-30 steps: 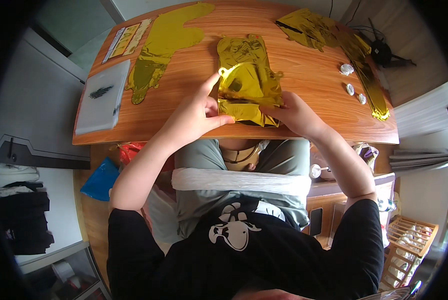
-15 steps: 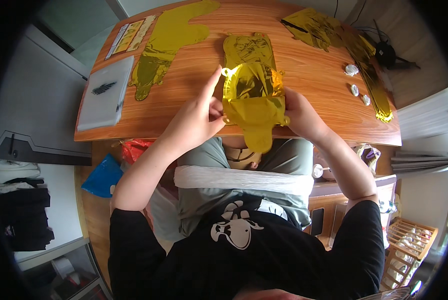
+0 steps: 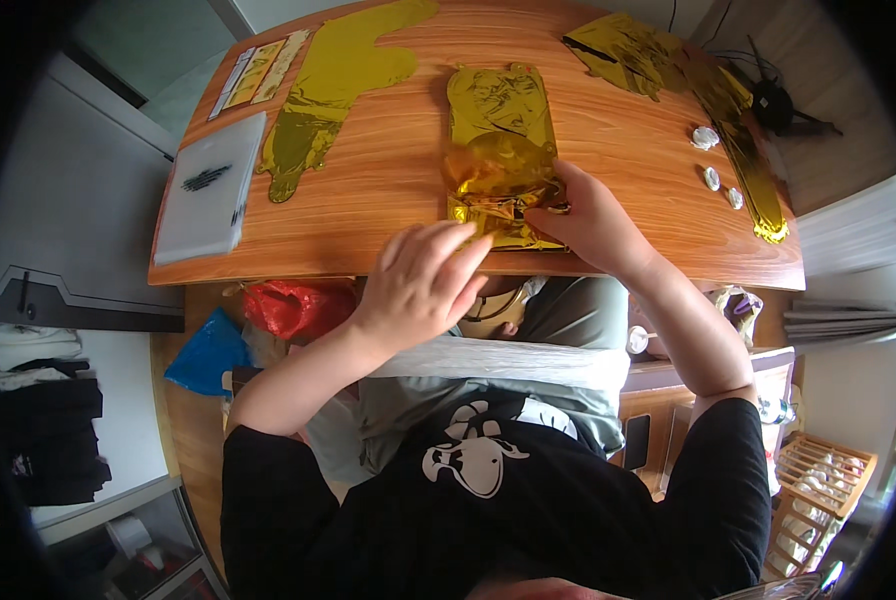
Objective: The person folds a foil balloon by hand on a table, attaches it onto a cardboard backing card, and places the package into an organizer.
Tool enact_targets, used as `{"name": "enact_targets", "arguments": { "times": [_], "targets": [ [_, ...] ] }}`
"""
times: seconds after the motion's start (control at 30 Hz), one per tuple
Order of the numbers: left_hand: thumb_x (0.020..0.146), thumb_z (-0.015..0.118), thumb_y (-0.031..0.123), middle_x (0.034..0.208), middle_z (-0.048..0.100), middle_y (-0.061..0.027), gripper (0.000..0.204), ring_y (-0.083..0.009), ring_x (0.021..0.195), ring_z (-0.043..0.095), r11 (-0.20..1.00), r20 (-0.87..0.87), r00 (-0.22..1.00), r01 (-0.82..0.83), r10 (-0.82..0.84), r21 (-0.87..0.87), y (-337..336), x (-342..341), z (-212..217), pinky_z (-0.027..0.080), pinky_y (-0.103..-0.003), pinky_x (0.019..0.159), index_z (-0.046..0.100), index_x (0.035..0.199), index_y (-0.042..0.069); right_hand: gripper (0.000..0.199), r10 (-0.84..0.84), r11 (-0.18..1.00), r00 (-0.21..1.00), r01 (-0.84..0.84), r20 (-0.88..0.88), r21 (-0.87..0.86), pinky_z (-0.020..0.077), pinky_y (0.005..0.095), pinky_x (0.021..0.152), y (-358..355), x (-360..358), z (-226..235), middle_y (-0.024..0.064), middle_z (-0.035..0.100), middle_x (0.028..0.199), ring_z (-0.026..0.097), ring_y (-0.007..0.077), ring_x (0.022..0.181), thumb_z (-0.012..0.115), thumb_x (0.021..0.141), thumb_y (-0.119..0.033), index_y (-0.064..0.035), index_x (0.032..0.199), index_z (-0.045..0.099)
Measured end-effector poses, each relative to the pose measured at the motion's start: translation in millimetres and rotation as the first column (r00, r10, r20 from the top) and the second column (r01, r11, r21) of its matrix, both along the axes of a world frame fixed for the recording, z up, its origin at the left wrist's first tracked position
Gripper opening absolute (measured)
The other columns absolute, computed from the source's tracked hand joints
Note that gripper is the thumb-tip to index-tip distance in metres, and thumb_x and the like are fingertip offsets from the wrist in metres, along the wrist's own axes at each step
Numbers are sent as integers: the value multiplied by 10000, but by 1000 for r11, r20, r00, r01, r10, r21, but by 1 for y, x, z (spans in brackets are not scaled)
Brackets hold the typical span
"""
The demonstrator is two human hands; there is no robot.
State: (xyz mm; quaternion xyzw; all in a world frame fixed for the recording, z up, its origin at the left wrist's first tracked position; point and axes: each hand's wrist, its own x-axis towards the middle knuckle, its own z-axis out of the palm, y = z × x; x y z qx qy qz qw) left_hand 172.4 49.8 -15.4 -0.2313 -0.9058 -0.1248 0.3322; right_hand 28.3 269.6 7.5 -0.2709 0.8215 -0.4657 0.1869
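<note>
Glossy gold foil [image 3: 503, 150] on wood-grained table [image 3: 368, 190].
A mirror-like, wrinkled metallic finish is shown by the foil at twelve o'clock; a smoother, duller sheen is seen on the flat foil shape [image 3: 346, 80] at eleven, and sharp creases on the foil strip [image 3: 742, 165] at two. Satin-smooth wood is suggested by the table. Translucent plastic is seen in the flat stack [image 3: 178, 205] at ten, crinkled shiny plastic in the red bag [image 3: 293, 305] at nine, and matt black cloth in the shirt [image 3: 538, 530] at six.

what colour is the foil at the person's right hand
The foil is shiny gold, clearest in the head view.
</note>
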Motion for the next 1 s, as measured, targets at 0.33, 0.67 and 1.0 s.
{"name": "enact_targets", "arguments": {
  "times": [0.33,0.67,1.0],
  "targets": [
    [936,686,342,1360,613,-46,467,-227,1292,573,994,149,986,-68,81,-89,3,7,-22,429,-428,1107,643,1342,114,537,-31,983,978,67,206,-169,544,223,796,7,5,16,78,667,1161,633,92,955,673,949,-11,-3,1444,466],
    [899,728,387,1328,637,-61,480,-262,1254,602,991,109,985,-132,130,8,12,6,-29,449,-461,1081,687,1311,142,780,-182,944,968,221,173,-244,569,259,878,30,38,12,95,497,1415,588,108,1024,687,854,141,-77,1540,386],
    [900,722,455,1265,633,-22,482,-230,1219,611,984,31,986,-161,164,-82,15,3,-31,478,-438,1035,664,1330,245,480,-266,959,909,216,-320,-185,621,305,806,24,59,5,135,588,1301,640,191,1063,705,826,125,-27,1278,649]
  ]
}}
